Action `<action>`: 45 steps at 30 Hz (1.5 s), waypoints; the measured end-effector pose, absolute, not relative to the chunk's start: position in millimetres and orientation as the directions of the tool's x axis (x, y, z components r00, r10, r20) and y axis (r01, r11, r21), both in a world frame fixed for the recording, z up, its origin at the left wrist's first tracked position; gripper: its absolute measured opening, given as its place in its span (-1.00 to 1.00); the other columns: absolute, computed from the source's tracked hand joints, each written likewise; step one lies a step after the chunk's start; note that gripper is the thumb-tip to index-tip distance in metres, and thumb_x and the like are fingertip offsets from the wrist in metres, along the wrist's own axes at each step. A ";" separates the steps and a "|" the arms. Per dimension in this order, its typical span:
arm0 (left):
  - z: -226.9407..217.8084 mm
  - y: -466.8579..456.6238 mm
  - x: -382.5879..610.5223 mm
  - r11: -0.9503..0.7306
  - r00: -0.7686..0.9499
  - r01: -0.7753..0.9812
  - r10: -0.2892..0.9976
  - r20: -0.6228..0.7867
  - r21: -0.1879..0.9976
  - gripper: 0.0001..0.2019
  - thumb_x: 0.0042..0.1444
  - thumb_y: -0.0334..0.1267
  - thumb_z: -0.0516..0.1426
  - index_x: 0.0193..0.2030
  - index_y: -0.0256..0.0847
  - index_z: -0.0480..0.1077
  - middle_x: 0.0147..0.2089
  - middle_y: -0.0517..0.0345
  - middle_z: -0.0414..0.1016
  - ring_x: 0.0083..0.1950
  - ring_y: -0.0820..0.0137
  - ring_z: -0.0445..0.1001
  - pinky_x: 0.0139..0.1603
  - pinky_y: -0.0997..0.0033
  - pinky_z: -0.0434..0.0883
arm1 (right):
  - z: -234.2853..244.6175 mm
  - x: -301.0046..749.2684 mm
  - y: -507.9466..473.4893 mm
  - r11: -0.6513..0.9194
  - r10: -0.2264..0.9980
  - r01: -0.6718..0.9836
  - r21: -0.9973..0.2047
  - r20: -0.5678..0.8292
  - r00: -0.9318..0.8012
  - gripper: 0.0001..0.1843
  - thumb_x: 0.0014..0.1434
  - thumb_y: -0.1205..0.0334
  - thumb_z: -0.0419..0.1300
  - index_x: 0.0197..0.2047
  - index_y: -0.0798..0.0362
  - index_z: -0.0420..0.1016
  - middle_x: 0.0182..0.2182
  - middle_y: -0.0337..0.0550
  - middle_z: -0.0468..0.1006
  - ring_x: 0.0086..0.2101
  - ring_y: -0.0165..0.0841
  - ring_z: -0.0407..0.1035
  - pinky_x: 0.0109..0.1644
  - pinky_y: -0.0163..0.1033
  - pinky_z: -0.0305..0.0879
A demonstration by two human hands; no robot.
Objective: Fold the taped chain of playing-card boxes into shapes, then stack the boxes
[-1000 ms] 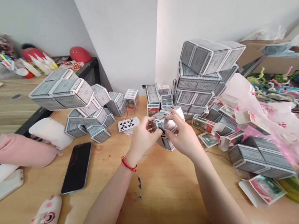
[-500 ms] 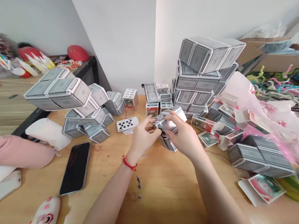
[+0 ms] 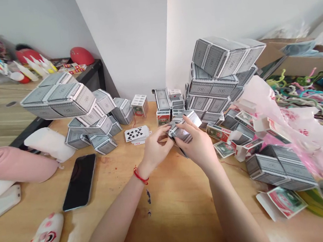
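Above table, both hands (image 3: 178, 144) grip card deck (image 3: 182, 132)

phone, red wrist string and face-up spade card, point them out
phone (image 3: 79, 181), head view, middle of the dark screen
red wrist string (image 3: 140, 175), head view, loop across wrist
face-up spade card (image 3: 135, 133), head view, its printed face

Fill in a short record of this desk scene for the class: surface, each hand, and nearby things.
Surface: light wooden table
Left hand: pinches the grey-backed stack of playing cards; red string bracelet on the wrist
Right hand: grips the same stack from the other side
Nearby left: face-up black-pipped playing card, flat black smartphone
Behind: tall pile of grey patterned card boxes
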State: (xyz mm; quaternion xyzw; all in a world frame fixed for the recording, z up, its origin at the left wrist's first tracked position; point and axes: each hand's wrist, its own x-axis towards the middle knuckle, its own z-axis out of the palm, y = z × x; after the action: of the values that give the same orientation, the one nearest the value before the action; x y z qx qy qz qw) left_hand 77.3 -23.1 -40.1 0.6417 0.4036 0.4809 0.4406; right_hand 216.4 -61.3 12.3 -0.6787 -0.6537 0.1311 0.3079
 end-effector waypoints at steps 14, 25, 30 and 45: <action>-35.8 -23.1 79.9 -0.235 0.160 0.102 0.963 0.217 0.967 -0.64 -0.03 -0.47 0.08 -0.05 -0.20 0.40 0.08 0.03 0.46 -0.07 0.35 0.54 -0.12 0.38 0.51 | 11.9 208.4 -64.6 0.040 0.973 0.910 -0.413 0.223 0.058 -0.54 0.12 0.20 0.10 0.11 -0.16 0.36 0.24 -0.21 0.28 -0.21 -0.17 0.53 -0.23 -0.12 0.44; -48.4 -27.3 87.5 -0.224 0.099 0.118 0.972 0.213 0.968 -0.83 0.04 -0.38 0.10 -0.18 -0.22 0.36 -0.07 0.06 0.51 -0.14 0.39 0.54 -0.19 0.42 0.50 | 10.6 203.7 -64.8 0.059 0.982 0.967 -0.247 0.189 -0.012 -0.53 0.09 0.25 0.10 0.10 -0.16 0.36 0.24 -0.20 0.29 -0.32 -0.19 0.54 -0.36 -0.15 0.40; -46.0 -27.8 88.4 -0.284 0.120 0.105 0.955 0.272 0.953 -0.73 0.03 -0.42 0.07 -0.10 -0.20 0.37 0.02 0.04 0.48 0.02 0.35 0.49 -0.06 0.36 0.48 | 13.4 213.3 -64.5 0.072 0.975 0.949 -0.306 0.221 -0.002 -0.55 0.10 0.21 0.11 0.09 -0.19 0.35 0.24 -0.28 0.28 -0.26 -0.20 0.54 -0.31 -0.17 0.41; -45.3 -23.9 84.6 -0.244 0.011 0.125 0.970 0.244 0.962 -0.88 -0.04 -0.43 0.09 -0.33 -0.22 0.38 -0.18 0.10 0.54 -0.13 0.35 0.53 -0.11 0.34 0.48 | 14.0 211.8 -65.5 0.131 0.970 0.969 -0.211 0.231 -0.080 -0.54 0.13 0.17 0.10 0.13 -0.16 0.32 0.24 -0.25 0.29 -0.29 -0.23 0.55 -0.30 -0.20 0.42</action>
State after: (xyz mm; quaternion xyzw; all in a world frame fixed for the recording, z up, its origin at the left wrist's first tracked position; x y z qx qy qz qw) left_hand 84.6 -23.9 -45.3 0.5870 0.4662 0.5266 0.4011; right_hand 211.8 -65.5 14.0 -0.6592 -0.7350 0.0014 0.1587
